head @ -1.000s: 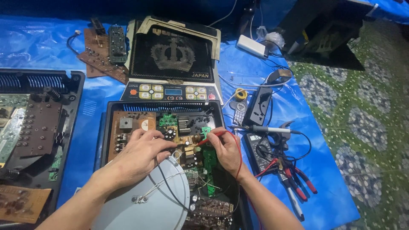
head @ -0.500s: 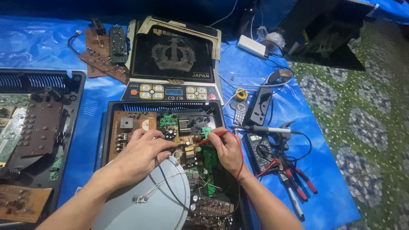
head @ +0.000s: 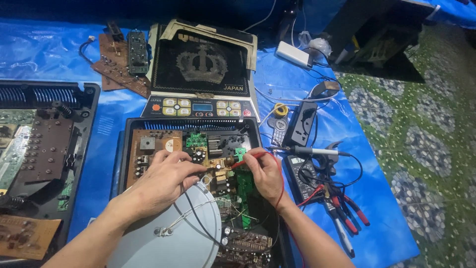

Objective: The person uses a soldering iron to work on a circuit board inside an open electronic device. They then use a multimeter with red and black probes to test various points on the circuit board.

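the left hand pinches a black probe against the circuit board in the open black casing. the right hand pinches a red probe beside it.

Only a couple of screens here: a small bluish rectangular display sits in the middle of the cooker's button panel, above the opened case. There's also a tiny grey display on top of the black meter, right of the case.

Glossy blue plastic sheet underneath, wrinkled and shining. Matt black plastic casing holds a green circuit board; at 6 o'clock, a smooth, dull grey metal disc. Red probe, shiny plastic, pinched in the right hand.
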